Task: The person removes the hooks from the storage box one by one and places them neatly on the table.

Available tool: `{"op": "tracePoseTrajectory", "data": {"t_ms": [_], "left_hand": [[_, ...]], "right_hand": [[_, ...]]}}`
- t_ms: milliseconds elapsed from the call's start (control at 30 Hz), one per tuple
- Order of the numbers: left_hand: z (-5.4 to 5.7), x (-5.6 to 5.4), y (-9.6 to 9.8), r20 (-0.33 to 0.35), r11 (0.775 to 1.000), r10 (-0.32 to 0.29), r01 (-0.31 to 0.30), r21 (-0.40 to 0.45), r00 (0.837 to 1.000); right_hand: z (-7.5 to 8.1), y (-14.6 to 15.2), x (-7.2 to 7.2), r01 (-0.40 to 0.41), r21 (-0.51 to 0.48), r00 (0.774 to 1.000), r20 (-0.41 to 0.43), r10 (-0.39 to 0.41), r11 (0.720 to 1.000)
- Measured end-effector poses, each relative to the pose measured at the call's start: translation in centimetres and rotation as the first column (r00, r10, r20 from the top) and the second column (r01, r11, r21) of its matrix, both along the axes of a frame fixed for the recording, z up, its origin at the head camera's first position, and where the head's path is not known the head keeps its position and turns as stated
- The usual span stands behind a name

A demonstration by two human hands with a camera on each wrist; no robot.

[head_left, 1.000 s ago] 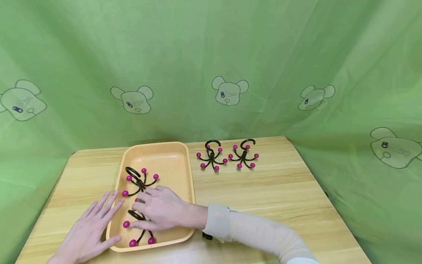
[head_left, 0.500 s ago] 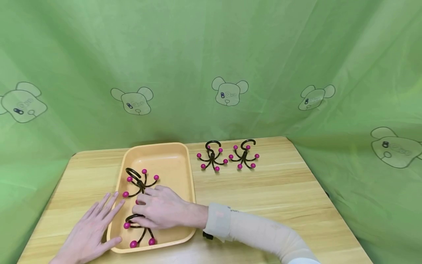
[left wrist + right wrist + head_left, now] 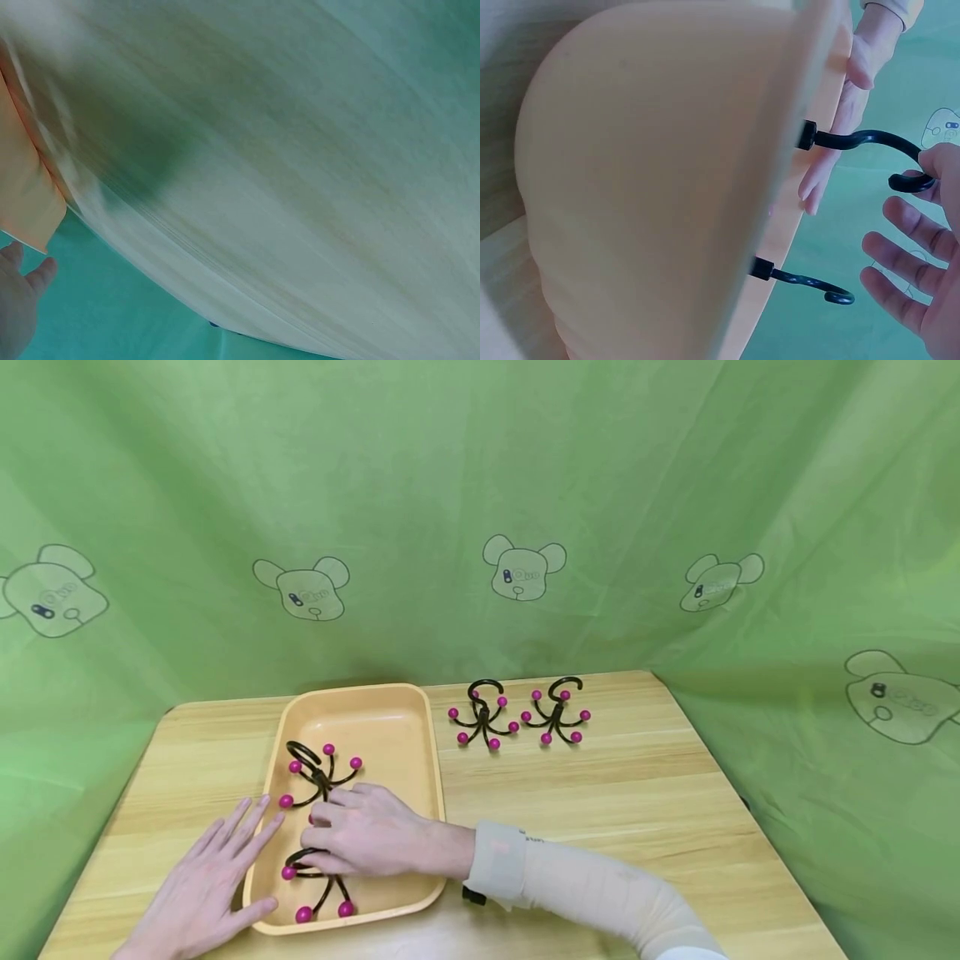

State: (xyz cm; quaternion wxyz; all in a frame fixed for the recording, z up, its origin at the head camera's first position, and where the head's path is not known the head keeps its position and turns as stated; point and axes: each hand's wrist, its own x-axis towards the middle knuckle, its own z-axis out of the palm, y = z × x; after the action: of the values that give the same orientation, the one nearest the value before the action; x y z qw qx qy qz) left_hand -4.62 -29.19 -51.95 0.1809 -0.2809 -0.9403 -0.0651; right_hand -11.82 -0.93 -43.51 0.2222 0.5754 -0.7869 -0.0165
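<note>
In the head view, my right hand (image 3: 367,831) is over the tan tray (image 3: 382,727). It pinches the curved top of the near claw hook (image 3: 346,908), a black hanger with pink ball tips; the right wrist view shows thumb and index finger at that curl (image 3: 870,136). Part of this hook is hidden under the hand. A second claw hook (image 3: 321,779) stands in the tray just beyond my fingers. My left hand (image 3: 202,885) lies with straight, spread fingers against the tray's left rim. Only some of its fingertips show in the left wrist view.
Two more black claw hooks, a left one (image 3: 483,717) and a right one (image 3: 556,716), stand on the wooden table (image 3: 600,810) at the back, right of the tray. A green curtain (image 3: 420,468) with printed bear heads encloses the table's back and sides.
Over the first half second, the near hook's curl turned slightly and sank nearer my right thumb. Since then hardly anything has moved. My left hand stays at the rim.
</note>
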Motion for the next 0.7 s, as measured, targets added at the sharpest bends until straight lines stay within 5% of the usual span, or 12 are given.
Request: {"op": "tracePoseTrajectory", "data": {"t_ms": [700], "left_hand": [[-0.2, -0.2, -0.2, -0.003, 1.000, -0.003, 0.003, 0.005, 1.000]], "right_hand": [[1.5, 1.8, -0.2, 0.022, -0.047, 0.999, 0.051, -0.020, 0.999]]}}
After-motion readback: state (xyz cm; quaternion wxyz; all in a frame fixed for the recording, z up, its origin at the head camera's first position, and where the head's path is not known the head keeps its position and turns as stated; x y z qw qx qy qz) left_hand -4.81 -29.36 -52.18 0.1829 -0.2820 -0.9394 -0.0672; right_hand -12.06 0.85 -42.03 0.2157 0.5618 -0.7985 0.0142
